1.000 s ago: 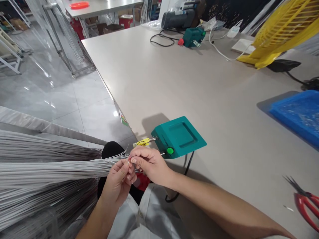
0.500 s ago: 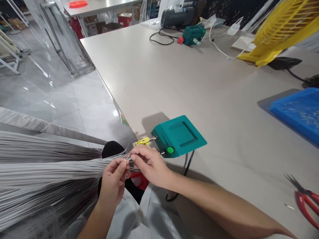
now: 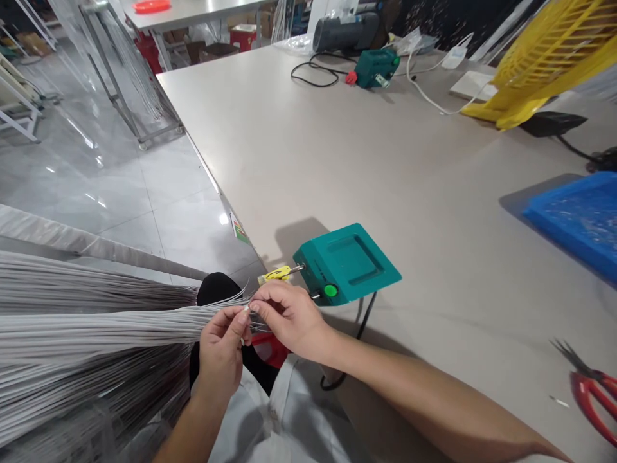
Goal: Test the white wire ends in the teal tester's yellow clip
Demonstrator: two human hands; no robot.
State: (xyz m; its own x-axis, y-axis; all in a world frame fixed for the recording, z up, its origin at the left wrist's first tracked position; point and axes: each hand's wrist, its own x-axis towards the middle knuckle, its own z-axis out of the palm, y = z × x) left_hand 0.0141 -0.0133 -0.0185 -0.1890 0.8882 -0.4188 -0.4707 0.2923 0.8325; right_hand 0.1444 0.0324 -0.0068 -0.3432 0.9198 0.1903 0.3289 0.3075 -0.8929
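Thick bundles of thin grey cables [image 3: 106, 331] stretch in from the left, their ends reaching my hands. My left hand [image 3: 222, 344] is closed, thumb and forefinger pinching one cable near its small white end [image 3: 246, 309]. Right beside it, my right hand [image 3: 294, 318] pinches at the same cable end, with its fingertips almost touching the left ones. The fine wires between the fingertips are too small to make out. Just beyond my right hand, a green tester box [image 3: 349, 263] with a green button [image 3: 330, 290] sits at the table edge, a yellow clip [image 3: 277, 274] attached to it.
Red-handled scissors [image 3: 595, 392] and a small white scrap [image 3: 559, 401] lie on the table [image 3: 409, 161] at right. Farther back are a blue tray [image 3: 578, 212], a yellow fan [image 3: 544, 58] and a second green box [image 3: 376, 67] with cords.
My left fingertips have shifted slightly up and toward the right hand. A reddish bit between them no longer shows, and a white end is visible there now.
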